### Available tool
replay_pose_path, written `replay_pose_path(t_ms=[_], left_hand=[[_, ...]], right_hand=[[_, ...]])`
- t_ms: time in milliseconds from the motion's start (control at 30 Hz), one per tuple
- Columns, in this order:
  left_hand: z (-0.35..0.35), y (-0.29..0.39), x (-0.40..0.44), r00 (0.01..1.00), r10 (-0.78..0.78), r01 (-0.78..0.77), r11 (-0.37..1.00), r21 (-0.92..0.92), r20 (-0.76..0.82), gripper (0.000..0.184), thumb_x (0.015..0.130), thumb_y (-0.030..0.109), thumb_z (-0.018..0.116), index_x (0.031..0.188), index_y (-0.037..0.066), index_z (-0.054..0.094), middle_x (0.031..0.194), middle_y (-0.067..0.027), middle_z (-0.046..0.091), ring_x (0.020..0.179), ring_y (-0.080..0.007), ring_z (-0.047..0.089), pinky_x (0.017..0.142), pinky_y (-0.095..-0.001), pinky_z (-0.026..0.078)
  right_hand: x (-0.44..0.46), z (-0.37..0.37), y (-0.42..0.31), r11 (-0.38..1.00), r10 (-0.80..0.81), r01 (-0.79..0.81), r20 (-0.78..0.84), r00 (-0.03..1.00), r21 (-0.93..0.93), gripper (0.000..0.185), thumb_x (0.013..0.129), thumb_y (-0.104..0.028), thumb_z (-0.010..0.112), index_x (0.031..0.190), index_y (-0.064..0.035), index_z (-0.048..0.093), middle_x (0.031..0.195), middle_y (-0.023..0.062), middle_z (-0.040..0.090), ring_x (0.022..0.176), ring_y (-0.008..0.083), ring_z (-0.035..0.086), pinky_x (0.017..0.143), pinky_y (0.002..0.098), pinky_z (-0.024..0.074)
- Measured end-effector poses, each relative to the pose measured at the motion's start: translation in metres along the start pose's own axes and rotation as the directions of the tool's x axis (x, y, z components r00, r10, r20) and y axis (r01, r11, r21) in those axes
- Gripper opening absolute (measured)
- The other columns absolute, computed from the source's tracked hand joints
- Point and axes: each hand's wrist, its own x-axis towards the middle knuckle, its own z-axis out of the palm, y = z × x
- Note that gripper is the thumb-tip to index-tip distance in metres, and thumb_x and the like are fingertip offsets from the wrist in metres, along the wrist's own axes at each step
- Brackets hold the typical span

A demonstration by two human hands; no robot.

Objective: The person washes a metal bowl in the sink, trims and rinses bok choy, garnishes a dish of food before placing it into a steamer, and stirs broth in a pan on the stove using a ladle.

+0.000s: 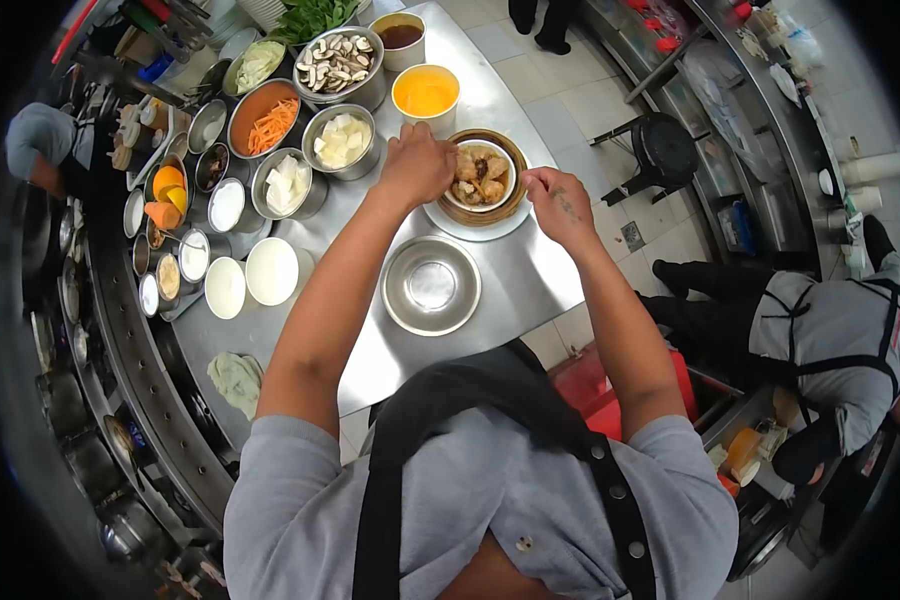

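Note:
A round bamboo steamer [498, 218] sits on a white plate [470, 233] near the table's right edge. Inside it is a white bowl [511, 192] of dumpling-like pieces [482, 172] in brown sauce. My left hand [420, 165] is curled against the steamer's left side, its fingertips partly hidden. On the opposite side, my right hand [562, 205] pinches the steamer's rim between thumb and fingers. Closer to my body stands a bare steel bowl [432, 287]. Just beyond my left hand is a tub of orange liquid [425, 92].
Steel bowls of sliced mushrooms [338, 62], shredded carrot [273, 127] and white chunks [342, 140] crowd the left. Two white tubs [272, 271] and a green cloth [235, 384] lie nearer. A black stool [662, 150] and a co-worker [820, 320] are to the right.

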Motion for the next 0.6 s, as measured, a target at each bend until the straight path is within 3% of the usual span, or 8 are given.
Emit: replay_pose_path(t_ms=[167,367,467,600], left_hand=[[-0.002,0.002,0.000,0.999,0.016,-0.016,1.000,-0.009,-0.035,0.032,0.087,0.025,0.050,0.108,0.013,0.070,0.108,-0.0129,0.054,0.111,-0.0273,0.046,0.093,-0.0433,0.037],[-0.013,0.010,0.004,0.999,-0.024,0.024,1.000,0.011,0.026,0.032,0.086,0.026,0.051,0.104,0.012,0.072,0.110,-0.0133,0.055,0.113,-0.0267,0.046,0.094,-0.0436,0.036],[-0.011,0.009,0.003,0.999,0.023,-0.020,0.996,0.088,-0.033,0.031,0.084,0.023,0.052,0.107,0.015,0.072,0.104,-0.0098,0.056,0.107,-0.0247,0.048,0.090,-0.0399,0.036],[-0.015,0.015,0.002,1.000,0.001,-0.005,0.989,0.148,0.021,0.032,0.085,0.025,0.051,0.107,0.014,0.071,0.107,-0.0115,0.056,0.110,-0.0255,0.048,0.090,-0.0419,0.036]], right_hand=[[0.016,0.003,-0.002,0.990,0.020,-0.011,0.063,0.998,-0.141,0.027,0.092,-0.025,0.054,0.098,-0.0038,0.070,0.086,0.0148,0.069,0.081,0.0311,0.066,0.076,0.0390,0.0497],[0.016,0.007,-0.016,0.976,0.081,-0.064,0.074,0.994,-0.209,0.025,0.089,-0.021,0.052,0.093,-0.0044,0.070,0.095,0.0182,0.068,0.090,0.0355,0.064,0.084,0.0432,0.0490],[0.014,0.006,-0.026,0.962,0.050,-0.026,0.084,0.995,-0.272,0.024,0.089,-0.020,0.052,0.092,-0.0038,0.070,0.094,0.0188,0.068,0.091,0.0356,0.064,0.084,0.0432,0.0491],[0.004,0.011,-0.033,0.967,0.080,-0.074,0.017,0.997,-0.245,0.025,0.090,-0.019,0.051,0.093,-0.0029,0.070,0.093,0.0198,0.068,0.090,0.0362,0.064,0.083,0.0430,0.0495]])
